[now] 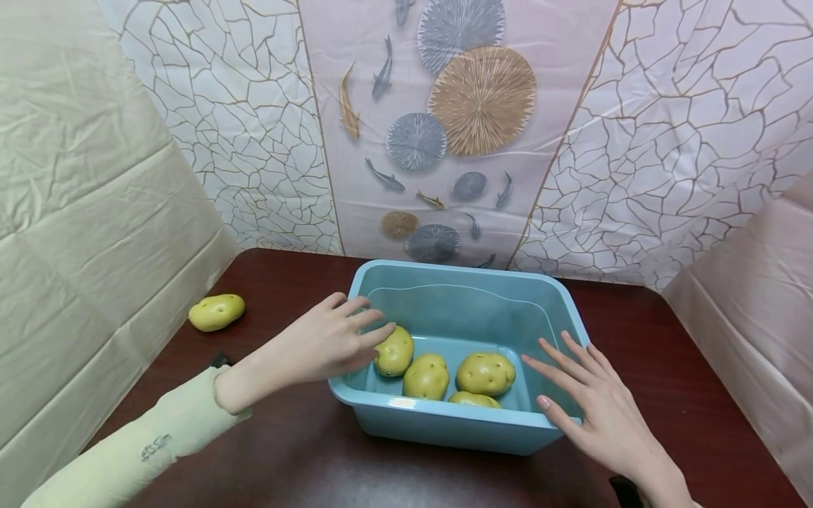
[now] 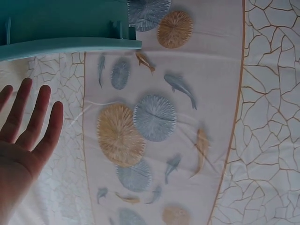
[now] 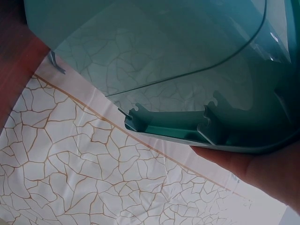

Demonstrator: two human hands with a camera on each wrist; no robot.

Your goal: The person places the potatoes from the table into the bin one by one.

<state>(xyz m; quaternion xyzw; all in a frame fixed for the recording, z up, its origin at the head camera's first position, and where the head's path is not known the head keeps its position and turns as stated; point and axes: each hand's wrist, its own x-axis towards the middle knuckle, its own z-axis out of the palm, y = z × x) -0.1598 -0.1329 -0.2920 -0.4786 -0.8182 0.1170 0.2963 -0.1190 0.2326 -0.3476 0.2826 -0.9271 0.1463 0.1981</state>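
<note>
A light blue plastic basin (image 1: 444,406) stands on the table with several yellow potatoes (image 1: 485,374) on its floor. My left hand (image 1: 339,335) is over the basin's left rim, its fingers loosely extended inward beside a potato (image 1: 395,351). The left wrist view shows that hand's (image 2: 28,136) fingers spread and holding nothing, apart from the basin's rim (image 2: 70,45). At the front right corner is my right hand (image 1: 593,398), fingers straight and spread over the rim. In the right wrist view, part of that hand (image 3: 243,164) lies against the rim's underside.
Another potato (image 1: 217,312) lies on the dark reddish-brown table (image 1: 279,451), left of the basin. A patterned cloth (image 1: 254,120) hangs behind the table. Cream cloth (image 1: 95,212) covers the left side, and more pale cloth (image 1: 749,282) hangs at the right.
</note>
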